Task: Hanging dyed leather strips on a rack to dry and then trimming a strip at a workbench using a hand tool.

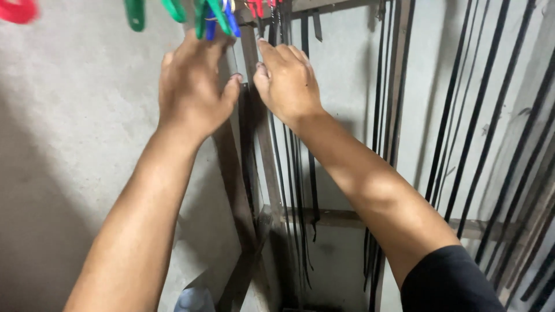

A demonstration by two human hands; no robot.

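Note:
Both my arms reach up toward a metal rack upright [261, 133] hung with long black straps [295, 190]. My left hand [193, 86] is raised with its fingers among green and blue clips [215, 17] at the top; I cannot tell whether it grips one. My right hand [287, 81] is beside it, fingers curled over the top of the hanging black straps near the upright. The fingertips of both hands are hidden behind the hands.
More black straps [480, 115] hang in rows to the right against a grey concrete wall [75, 144]. A horizontal rack bar [347, 218] crosses lower down. Red clips [17, 10] show at the top left. A pale object [193, 300] lies at the bottom.

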